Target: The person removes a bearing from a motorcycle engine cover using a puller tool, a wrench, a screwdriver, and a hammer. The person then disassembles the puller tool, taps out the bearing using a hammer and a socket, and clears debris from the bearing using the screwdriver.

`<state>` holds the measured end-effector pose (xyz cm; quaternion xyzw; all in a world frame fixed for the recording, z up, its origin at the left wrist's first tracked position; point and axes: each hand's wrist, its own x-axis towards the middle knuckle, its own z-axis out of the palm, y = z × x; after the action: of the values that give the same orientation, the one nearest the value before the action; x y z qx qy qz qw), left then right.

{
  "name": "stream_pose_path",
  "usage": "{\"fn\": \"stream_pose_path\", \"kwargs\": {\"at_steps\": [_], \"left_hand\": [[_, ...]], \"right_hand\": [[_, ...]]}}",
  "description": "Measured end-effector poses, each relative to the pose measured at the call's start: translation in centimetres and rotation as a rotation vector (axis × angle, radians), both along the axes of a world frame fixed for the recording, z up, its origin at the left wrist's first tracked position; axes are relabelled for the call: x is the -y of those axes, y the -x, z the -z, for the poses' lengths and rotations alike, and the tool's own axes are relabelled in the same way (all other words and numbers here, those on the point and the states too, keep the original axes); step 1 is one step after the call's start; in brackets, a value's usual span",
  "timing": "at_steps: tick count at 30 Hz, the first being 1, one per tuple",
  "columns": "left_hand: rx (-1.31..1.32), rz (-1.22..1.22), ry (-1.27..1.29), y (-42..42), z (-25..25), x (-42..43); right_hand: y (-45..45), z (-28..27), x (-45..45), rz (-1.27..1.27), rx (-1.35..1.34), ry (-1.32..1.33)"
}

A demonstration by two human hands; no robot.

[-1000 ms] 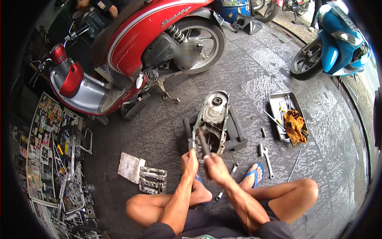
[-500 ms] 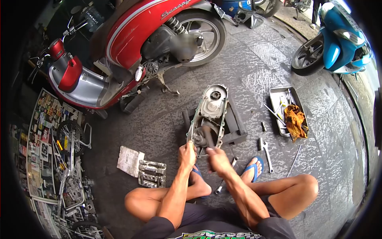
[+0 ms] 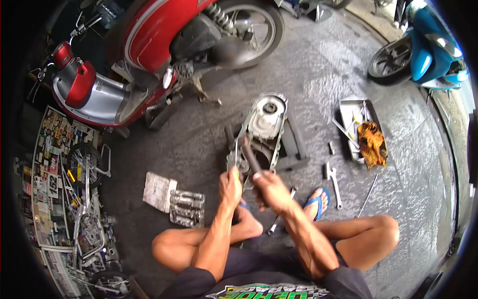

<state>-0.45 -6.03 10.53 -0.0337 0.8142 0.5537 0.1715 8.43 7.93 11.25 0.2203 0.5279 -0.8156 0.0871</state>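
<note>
A long silver engine casing lies on a dark stand in front of me. My left hand is closed around a screwdriver, whose thin shaft points up and away along the casing's left side. Whether its tip touches the casing, I cannot tell. My right hand grips a hammer by its dark handle. The hammer's head is close to the screwdriver's shaft, over the casing's near-left part. Both hands partly cover the casing's near end.
A metal tray holds tools and an orange-brown rag. An adjustable wrench, a socket and a thin rod lie at right. An opened socket case lies at left. Red and blue scooters stand beyond.
The hammer has swung up and left, its head now farther from me. My left hand still holds the screwdriver. The view has tilted slightly, so the scene sits higher.
</note>
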Motion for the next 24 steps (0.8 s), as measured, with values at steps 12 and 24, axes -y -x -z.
{"fn": "stream_pose_path", "kwargs": {"at_steps": [12, 24], "left_hand": [[0.253, -0.002, -0.141, -0.1, 1.5, 2.6], [0.297, -0.035, -0.153, -1.1, 2.1, 3.5]], "right_hand": [[-2.0, 4.7, 3.1, 0.136, 0.305, 0.052], [-2.9, 6.0, 3.3, 0.154, 0.347, 0.133]]}}
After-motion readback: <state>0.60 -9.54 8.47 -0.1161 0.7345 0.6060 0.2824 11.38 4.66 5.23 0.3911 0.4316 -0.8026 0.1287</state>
